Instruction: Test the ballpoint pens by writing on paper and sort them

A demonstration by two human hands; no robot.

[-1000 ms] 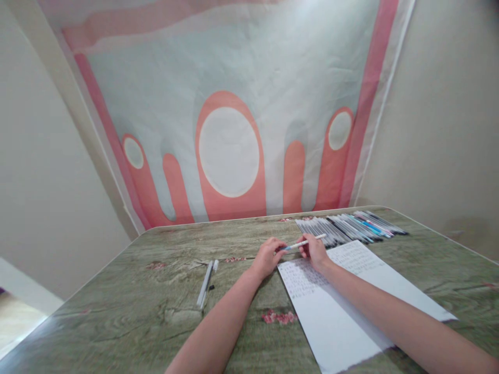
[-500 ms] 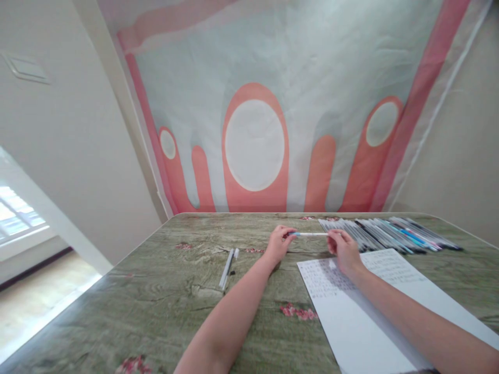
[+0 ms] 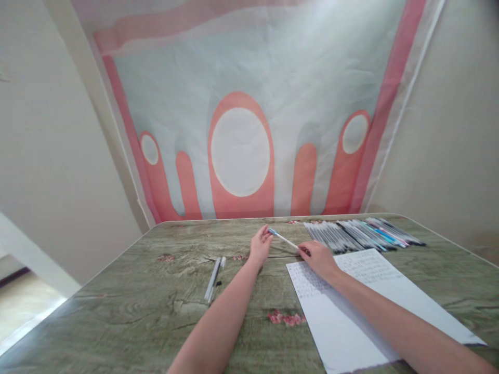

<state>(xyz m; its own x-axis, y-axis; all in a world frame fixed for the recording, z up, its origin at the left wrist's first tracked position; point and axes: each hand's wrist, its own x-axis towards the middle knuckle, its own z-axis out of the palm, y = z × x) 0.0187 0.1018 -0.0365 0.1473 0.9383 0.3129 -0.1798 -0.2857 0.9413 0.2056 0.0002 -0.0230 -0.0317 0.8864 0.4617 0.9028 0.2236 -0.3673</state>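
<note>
A slim white pen (image 3: 287, 241) with a light-blue end spans the gap between my hands over the table. My left hand (image 3: 260, 246) is closed, its fingertips at the blue end. The other end sits between the thumb and fingers of my right hand (image 3: 318, 258), also closed, with the palm turned down above the top of a written sheet of paper (image 3: 351, 332). The pen slopes down from left to right. My right fingers cover its near tip.
Left of my left forearm lie a clear pen barrel (image 3: 212, 279), a clear cap (image 3: 223, 262) and a small black piece (image 3: 219, 283). A long row of pens (image 3: 358, 235) covers the wooden-patterned table's (image 3: 128, 301) back right. Behind stands a pink-and-grey printed backdrop (image 3: 241, 150).
My right hand has come down and nearer, turning palm down. The pen has gone from level to sloping down toward the right. The whole view has shifted a little to the right.
</note>
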